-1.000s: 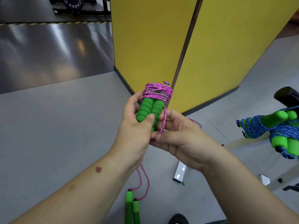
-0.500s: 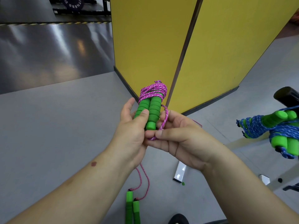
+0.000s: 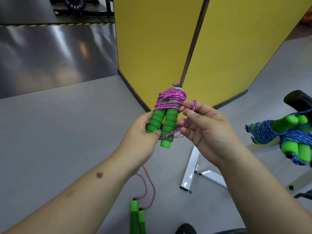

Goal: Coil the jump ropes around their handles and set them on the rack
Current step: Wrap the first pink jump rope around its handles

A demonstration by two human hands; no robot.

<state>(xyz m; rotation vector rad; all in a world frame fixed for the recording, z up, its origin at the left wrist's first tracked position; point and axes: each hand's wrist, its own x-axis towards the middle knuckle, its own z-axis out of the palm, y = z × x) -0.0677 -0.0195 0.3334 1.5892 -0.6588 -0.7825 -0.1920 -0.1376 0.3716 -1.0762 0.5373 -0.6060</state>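
Nearest the viewer, below the hands on the floor, a second pink jump rope (image 3: 137,215) lies uncoiled, its two green handles side by side and pointing away from the body. Above it, the left hand (image 3: 141,132) grips the paired green foam handles (image 3: 163,124) of the pink jump rope being coiled, fingers curled round the lower part of the left handle; the handles' long axis runs up and away from the wrist, tilted slightly to the right. The pink cord (image 3: 170,101) is wound around their far ends. Just beside them, to the right, the right hand (image 3: 202,127) pinches the last free loop of cord between thumb and forefinger, the loop hooked over the fingertip. Judged from this, the loose end wants tucking or one more turn toward the left-held handles. Farther right of the right hand, two coiled blue jump ropes (image 3: 276,132) already sit on the rack (image 3: 297,100), so the right hand is nearer to it. Beyond the hands stands a yellow partition (image 3: 168,39).
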